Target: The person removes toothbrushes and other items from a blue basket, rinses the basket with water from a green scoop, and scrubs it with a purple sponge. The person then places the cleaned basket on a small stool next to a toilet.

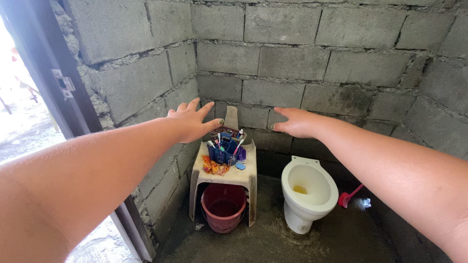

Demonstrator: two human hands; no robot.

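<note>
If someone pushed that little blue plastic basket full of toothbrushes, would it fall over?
The small blue plastic basket would probably slide easily; it looks light and sits on a smooth beige plastic stool. The tall toothbrushes sticking up may make it tippy. Neither the left hand nor the right hand touches it.

Crumpled orange-yellow wrapper packets [215, 168] on top of pale plastic stool [243, 176], lower centre of frame, left of blue basket [224, 156]; small flat blue packet [240, 166] just right of basket base, on same stool top; purple squarish pack [242, 154] at basket's right side; print unreadable; no signs or screens in view.
</note>
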